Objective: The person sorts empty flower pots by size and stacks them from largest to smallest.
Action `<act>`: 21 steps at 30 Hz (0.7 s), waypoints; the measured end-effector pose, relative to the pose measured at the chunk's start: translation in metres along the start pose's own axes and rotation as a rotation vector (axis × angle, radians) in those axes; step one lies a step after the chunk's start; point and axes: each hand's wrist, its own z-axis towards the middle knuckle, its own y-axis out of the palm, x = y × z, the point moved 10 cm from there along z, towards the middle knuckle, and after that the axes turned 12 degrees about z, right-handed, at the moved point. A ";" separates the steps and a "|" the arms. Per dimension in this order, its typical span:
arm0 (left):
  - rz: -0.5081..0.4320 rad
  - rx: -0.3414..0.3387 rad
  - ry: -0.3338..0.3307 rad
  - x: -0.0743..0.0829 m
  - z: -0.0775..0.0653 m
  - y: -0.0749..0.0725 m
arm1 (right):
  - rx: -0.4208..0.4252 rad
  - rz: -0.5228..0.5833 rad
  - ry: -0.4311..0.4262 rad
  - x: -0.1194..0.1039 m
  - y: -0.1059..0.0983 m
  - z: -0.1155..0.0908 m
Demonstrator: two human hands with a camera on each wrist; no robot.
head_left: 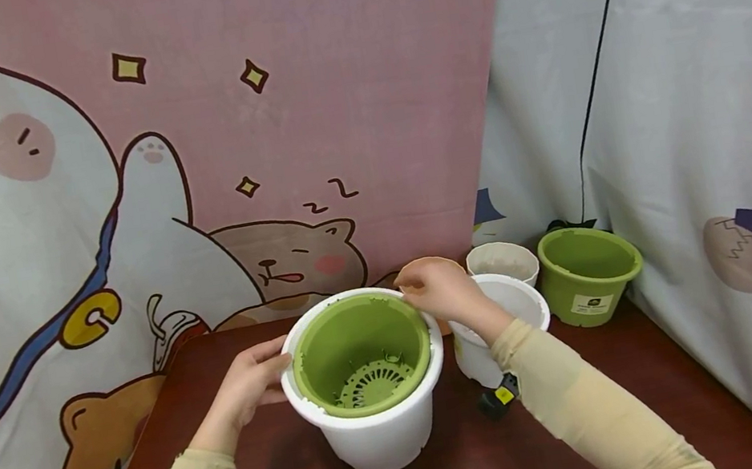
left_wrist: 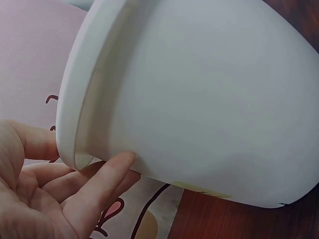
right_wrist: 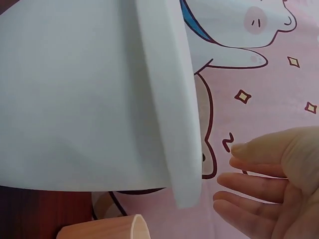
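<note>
In the head view, a white flowerpot point(head_left: 385, 440) stands upright in the middle, with a smaller green flowerpot point(head_left: 360, 326) nested inside it. Slots pierce the green pot's bottom. My left hand point(head_left: 252, 383) holds the white pot's rim at its left side. The left wrist view shows the fingers point(left_wrist: 107, 181) of that hand against the wall under the rim. Past the back right of the rim is my right hand point(head_left: 443, 289); the right wrist view has its fingers point(right_wrist: 254, 186) loosely bent, apart from the rim and holding nothing.
Right of the nested pots stands another white pot point(head_left: 500, 329), with a smaller off-white pot point(head_left: 503, 262) behind it. An orange pot point(right_wrist: 99, 229) is partly hidden by my right hand in the head view. A labelled green pot point(head_left: 585, 292) stands farther right on the dark red table point(head_left: 578, 415).
</note>
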 end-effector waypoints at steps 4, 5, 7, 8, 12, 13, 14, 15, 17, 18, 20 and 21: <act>0.005 -0.002 0.001 0.000 0.000 0.000 | 0.000 0.064 -0.026 0.004 -0.001 -0.002; 0.005 -0.003 0.001 0.000 0.000 0.000 | -0.001 0.084 -0.034 0.003 -0.001 -0.003; 0.004 -0.004 0.003 0.000 0.000 0.000 | -0.005 0.125 -0.047 0.004 -0.002 -0.005; 0.003 -0.005 0.004 0.000 0.000 0.000 | -0.006 0.147 -0.054 0.004 -0.002 -0.005; 0.004 -0.006 0.008 0.000 0.000 0.000 | -0.020 0.242 -0.074 0.005 -0.005 -0.012; 0.005 -0.005 0.009 0.000 0.000 0.000 | -0.026 0.263 -0.069 0.006 -0.006 -0.014; 0.007 -0.004 0.010 0.000 0.000 0.000 | -0.029 0.272 -0.056 0.008 -0.008 -0.016; 0.009 -0.003 0.010 0.000 0.000 0.000 | -0.032 0.280 -0.037 0.011 -0.009 -0.019; 0.012 0.000 0.011 0.000 0.000 0.000 | -0.034 0.272 0.001 0.018 -0.011 -0.023; 0.012 0.000 0.010 0.000 0.000 0.000 | -0.033 0.255 0.016 0.020 -0.013 -0.026; 0.011 0.002 0.011 0.001 0.000 0.000 | -0.025 0.211 0.038 0.026 -0.016 -0.030; 0.011 0.001 0.011 0.001 0.000 0.000 | -0.021 0.199 0.044 0.028 -0.018 -0.031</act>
